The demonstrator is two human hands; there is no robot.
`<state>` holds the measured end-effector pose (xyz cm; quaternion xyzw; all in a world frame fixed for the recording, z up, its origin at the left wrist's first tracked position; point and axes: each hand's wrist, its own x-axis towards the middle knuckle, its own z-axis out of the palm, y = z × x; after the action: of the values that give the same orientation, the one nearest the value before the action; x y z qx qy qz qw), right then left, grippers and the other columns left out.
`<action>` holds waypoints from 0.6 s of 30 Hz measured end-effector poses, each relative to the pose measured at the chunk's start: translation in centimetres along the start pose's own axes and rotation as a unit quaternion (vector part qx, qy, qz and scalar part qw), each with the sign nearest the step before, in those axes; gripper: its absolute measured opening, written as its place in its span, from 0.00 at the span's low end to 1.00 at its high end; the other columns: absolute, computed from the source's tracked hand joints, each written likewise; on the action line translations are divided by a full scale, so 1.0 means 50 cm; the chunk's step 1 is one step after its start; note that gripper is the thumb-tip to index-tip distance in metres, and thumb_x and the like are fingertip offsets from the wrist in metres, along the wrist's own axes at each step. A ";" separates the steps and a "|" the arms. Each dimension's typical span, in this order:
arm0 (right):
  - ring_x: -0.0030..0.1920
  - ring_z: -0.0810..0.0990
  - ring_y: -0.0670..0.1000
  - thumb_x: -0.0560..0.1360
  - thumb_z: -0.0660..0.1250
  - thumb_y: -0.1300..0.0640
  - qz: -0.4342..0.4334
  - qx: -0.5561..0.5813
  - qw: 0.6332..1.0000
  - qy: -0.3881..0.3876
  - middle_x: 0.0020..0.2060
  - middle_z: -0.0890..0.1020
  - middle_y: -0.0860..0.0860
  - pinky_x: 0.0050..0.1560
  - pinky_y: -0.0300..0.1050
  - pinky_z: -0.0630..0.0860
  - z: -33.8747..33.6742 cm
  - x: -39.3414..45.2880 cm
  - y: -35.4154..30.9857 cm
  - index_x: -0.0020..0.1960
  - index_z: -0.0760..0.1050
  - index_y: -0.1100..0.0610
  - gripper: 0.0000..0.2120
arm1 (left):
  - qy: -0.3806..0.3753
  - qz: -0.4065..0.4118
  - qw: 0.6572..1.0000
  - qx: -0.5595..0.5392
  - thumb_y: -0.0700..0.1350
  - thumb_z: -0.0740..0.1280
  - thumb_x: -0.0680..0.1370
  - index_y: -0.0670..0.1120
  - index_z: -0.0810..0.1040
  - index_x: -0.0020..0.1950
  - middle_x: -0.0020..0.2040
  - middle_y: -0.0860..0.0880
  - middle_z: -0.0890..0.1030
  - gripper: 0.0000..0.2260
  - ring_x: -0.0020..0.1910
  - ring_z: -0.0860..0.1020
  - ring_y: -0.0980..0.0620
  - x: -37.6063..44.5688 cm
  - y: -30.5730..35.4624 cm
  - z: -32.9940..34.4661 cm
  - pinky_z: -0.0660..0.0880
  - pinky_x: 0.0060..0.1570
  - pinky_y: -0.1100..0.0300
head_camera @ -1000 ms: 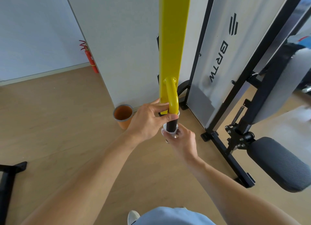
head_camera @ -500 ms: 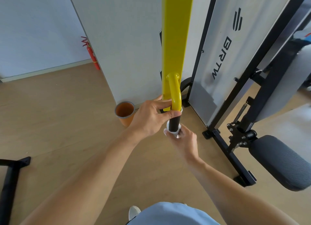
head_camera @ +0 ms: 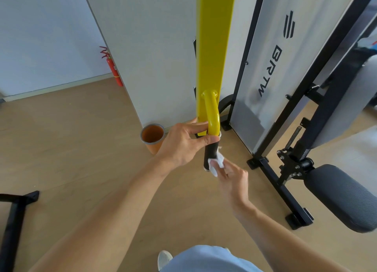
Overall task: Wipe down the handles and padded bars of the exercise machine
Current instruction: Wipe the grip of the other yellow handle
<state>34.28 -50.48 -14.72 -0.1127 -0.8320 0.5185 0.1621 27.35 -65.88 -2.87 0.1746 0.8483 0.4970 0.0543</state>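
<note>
Black handle grip hangs at centre frame, below the curved yellow tube that comes off the yellow bar.

Left hand: reaches in from lower left, forearm running diagonally up. Thumb and fingers closed around the joint where tube meets grip; thumb lies across the top of the black grip, fingers wrap the yellow tube just above. Clamped on the handle.

Right hand: enters from lower right, wrist slightly bent, back of hand toward the camera. A crumpled white wipe is pinched at the fingertips and pressed against the right side and lower end of the grip. Fingers closed on the wipe; how far they curl under it is hidden, probably thumb beneath.

Surroundings: padded bar, dark ribbed, at lower right of the frame on the black machine frame, well apart from both hands. Orange cup on the wood floor, left of the left hand, beside the white panel. Red fire extinguisher at upper left against the wall.
</note>
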 end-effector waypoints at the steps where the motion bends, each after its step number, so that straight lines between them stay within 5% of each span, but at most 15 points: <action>1: 0.24 0.66 0.46 0.75 0.71 0.47 -0.020 0.032 0.999 0.024 0.24 0.76 0.49 0.25 0.37 0.60 -0.005 0.008 -0.027 0.37 0.82 0.56 0.14 | -0.001 0.005 1.000 -0.003 0.57 0.74 0.73 0.68 0.83 0.53 0.70 0.57 0.77 0.09 0.64 0.71 0.73 -0.001 -0.001 0.000 0.61 0.54 0.85; 5: 0.25 0.69 0.46 0.75 0.73 0.55 -0.038 0.077 0.995 0.040 0.24 0.74 0.48 0.25 0.34 0.61 -0.005 0.027 -0.069 0.35 0.79 0.60 0.12 | -0.003 0.018 1.000 0.001 0.57 0.74 0.74 0.66 0.84 0.55 0.69 0.59 0.78 0.10 0.59 0.69 0.76 -0.001 0.001 0.002 0.62 0.53 0.84; 10: 0.27 0.69 0.51 0.70 0.75 0.41 0.043 -0.040 0.996 -0.066 0.26 0.76 0.50 0.26 0.46 0.64 0.013 0.015 0.012 0.35 0.73 0.57 0.21 | 0.000 -0.007 1.000 0.006 0.60 0.73 0.73 0.65 0.84 0.57 0.71 0.57 0.76 0.13 0.71 0.71 0.62 0.002 -0.008 0.004 0.61 0.56 0.85; 14: 0.33 0.80 0.51 0.72 0.74 0.43 -0.060 0.056 0.997 0.000 0.32 0.83 0.48 0.33 0.47 0.76 -0.013 0.052 -0.102 0.44 0.82 0.48 0.09 | -0.001 0.004 1.000 -0.019 0.61 0.73 0.73 0.66 0.83 0.57 0.69 0.57 0.78 0.14 0.70 0.71 0.65 0.003 -0.015 0.012 0.66 0.64 0.73; 18: 0.34 0.81 0.50 0.72 0.73 0.43 -0.053 0.045 0.997 -0.031 0.34 0.83 0.48 0.34 0.45 0.75 -0.008 0.057 -0.085 0.47 0.81 0.51 0.12 | 0.010 0.013 1.000 0.000 0.62 0.72 0.74 0.66 0.83 0.59 0.68 0.58 0.79 0.14 0.76 0.66 0.58 0.004 -0.015 0.019 0.64 0.73 0.62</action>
<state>31.75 -51.00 -10.30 -0.0449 -0.8174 0.5489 0.1689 27.22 -65.36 -3.97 0.1808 0.8462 0.4997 0.0396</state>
